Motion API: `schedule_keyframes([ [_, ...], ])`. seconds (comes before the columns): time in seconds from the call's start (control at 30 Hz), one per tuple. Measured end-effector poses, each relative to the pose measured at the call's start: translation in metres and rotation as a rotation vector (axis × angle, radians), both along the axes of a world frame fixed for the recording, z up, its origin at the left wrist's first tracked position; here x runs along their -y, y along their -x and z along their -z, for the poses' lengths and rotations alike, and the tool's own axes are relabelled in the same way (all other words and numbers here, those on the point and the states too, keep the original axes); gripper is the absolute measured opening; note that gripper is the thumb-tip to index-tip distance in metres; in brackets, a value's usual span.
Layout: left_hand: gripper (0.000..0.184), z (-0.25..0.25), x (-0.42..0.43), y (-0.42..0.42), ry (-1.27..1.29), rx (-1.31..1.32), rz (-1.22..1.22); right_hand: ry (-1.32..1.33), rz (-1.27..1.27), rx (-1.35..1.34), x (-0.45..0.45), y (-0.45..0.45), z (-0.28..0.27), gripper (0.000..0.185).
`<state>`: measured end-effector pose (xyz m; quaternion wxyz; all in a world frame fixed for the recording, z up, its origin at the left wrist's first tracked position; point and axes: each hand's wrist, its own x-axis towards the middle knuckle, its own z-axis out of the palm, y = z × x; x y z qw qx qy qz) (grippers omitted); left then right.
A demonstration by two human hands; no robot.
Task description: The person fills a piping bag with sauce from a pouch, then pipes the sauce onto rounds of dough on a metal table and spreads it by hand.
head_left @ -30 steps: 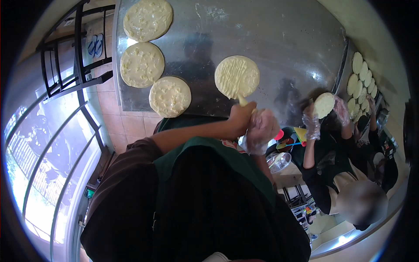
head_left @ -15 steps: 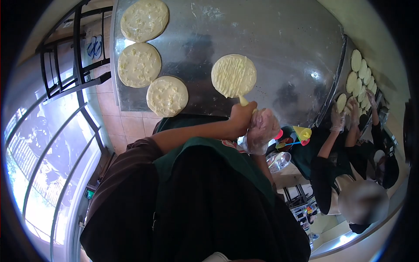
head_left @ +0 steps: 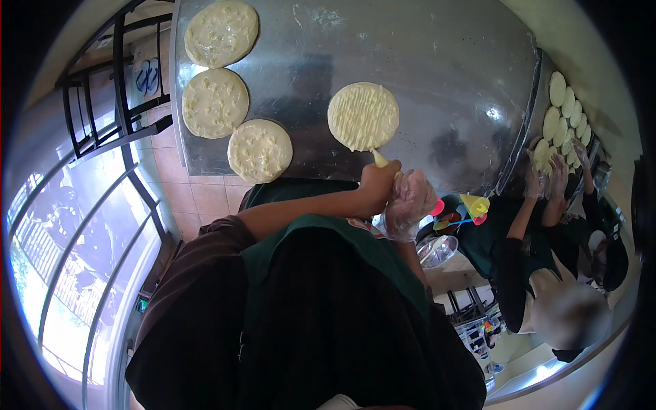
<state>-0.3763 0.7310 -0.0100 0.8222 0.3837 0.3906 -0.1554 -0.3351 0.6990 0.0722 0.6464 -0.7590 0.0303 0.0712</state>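
Note:
A piping bag (head_left: 378,159) with pale yellow filling points at the near edge of a round flat dough (head_left: 363,117), which is covered in close piped stripes. My bare left hand (head_left: 378,186) is closed around the bag just behind its tip. Pressed against it, my right hand (head_left: 411,198), in a clear plastic glove, is closed on the bag's rear part, which is mostly hidden. Left of these lie three more dough rounds: a near one (head_left: 260,150), a middle one (head_left: 215,103) and a far one (head_left: 221,33), all with pale lumps on top.
The steel table (head_left: 444,61) ends just in front of my apron. At right, co-workers' gloved hands (head_left: 544,179) reach over several pale rounds (head_left: 557,89). A clear plastic container (head_left: 439,251) and a yellow cone-shaped item (head_left: 474,205) are beside my right arm. A black metal rack (head_left: 123,68) stands at left.
The view has shifted slightly. My hands keep their grip on the piping bag near the same edge of the dough. A co-worker's hand has lowered a pale round among the others.

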Motion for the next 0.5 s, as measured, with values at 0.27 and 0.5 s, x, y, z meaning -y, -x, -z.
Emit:
schedule_keyframes([
  [0.27,0.022,-0.022,-0.035,-0.099,0.302,-0.165,-0.23,-0.075,0.049,0.09,-0.027,-0.064,0.001,0.037],
  [0.5,0.017,0.0,0.009,-0.01,0.019,-0.07,-0.001,0.088,-0.053,0.112,0.019,0.003,0.011,0.022],
])
